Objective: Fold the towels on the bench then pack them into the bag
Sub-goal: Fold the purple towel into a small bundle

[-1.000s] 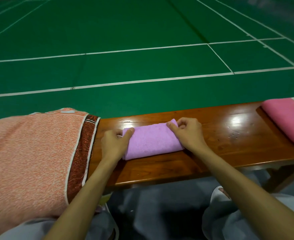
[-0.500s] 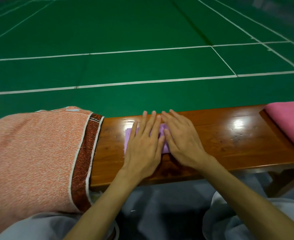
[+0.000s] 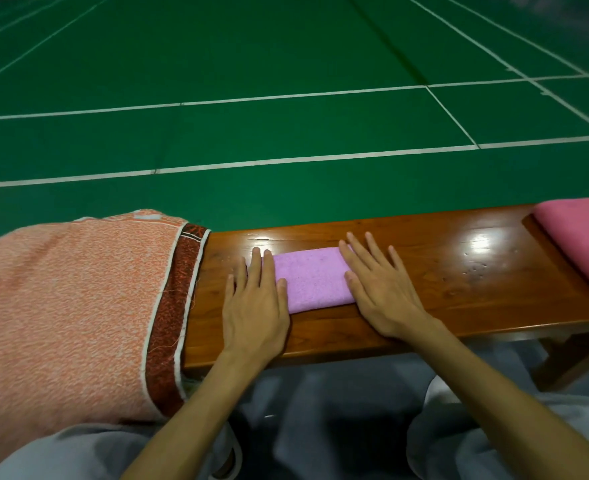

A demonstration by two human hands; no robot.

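- Both hands have slid outward since half a second ago. Then they lay side by side over the middle of the lilac towel (image 3: 312,278), nearly hiding it. Now its middle shows between them.
- My left hand (image 3: 255,306) lies flat on the towel's left end, its fingers (image 3: 269,268) straight and close together, gripping nothing.
- My right hand (image 3: 379,289) lies flat on the right end, fingers (image 3: 372,247) straight and a little spread, also gripping nothing.
- The lilac towel is folded into a small oblong on the bench (image 3: 442,271), between and partly under my fingers.
- I judge this step to be smoothing the fold. To do it well, I press evenly with flat palms and stroke from the middle out to the ends, so the layers do not creep. Then I square the edges before lifting.
- Well apart to the right of my right fingers, a folded pink towel (image 3: 580,244) lies at the bench end.
- Near my left fingers, on their left, a large orange towel (image 3: 71,306) with a dark red border drapes over the bench.
- No bag is in view, so I cannot tell what it holds.
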